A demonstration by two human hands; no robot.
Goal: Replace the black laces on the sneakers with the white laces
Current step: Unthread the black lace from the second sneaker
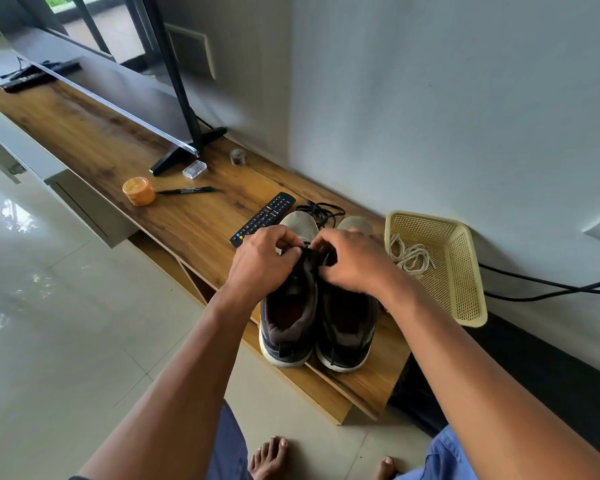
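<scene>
Nearest, two dark sneakers (317,323) side by side at the near right end of the wooden surface (187,230), heels toward the viewer, toes toward the wall. Just past the openings, left hand (262,259) and right hand (352,261) bunched together over the left shoe's lacing, fingers (291,252) curled and apparently pinching a black lace at the eyelets; exact hold hidden by the knuckles. Beyond the toes, a loose black lace (323,211) heaped on the surface, so probably one shoe already unlaced, though which cannot be told. To the right, white laces (409,254) lying untouched in the yellow basket (465,271). Early going, by the look of it: black laces partly out, no white threaded yet. Farther left: remote (264,218), pen (186,191), orange tub (138,191).
</scene>
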